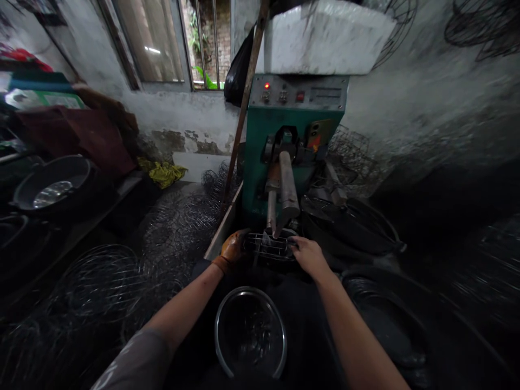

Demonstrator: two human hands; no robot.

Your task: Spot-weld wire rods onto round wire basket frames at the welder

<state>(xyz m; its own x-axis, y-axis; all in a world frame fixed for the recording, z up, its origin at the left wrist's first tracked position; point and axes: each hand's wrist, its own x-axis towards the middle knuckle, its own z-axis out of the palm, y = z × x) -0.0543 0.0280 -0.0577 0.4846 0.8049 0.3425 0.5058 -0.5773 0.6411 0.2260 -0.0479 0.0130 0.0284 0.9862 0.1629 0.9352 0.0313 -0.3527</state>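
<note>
A small wire frame [270,245] with several crossing bars is held between my two hands, at the electrode tips of a green spot-welding machine [255,162]. My left hand [233,248], in an orange-brown glove, is closed on the frame's left end. The bare fingers of my right hand [307,255] pinch its right end. The thick upper arm [288,187] of the machine reaches down over the frame; whether its tip touches the wire I cannot tell. Below my hands, a round metal bowl [251,333] sits at my lap with small shiny pieces inside.
Piles of wire frames [101,279] cover the floor at left. Black basins [54,184] stand further left, and another black basin [361,230] is beside the machine at right. A wooden pole [244,103] leans by the machine. A white foam box [325,40] rests on top.
</note>
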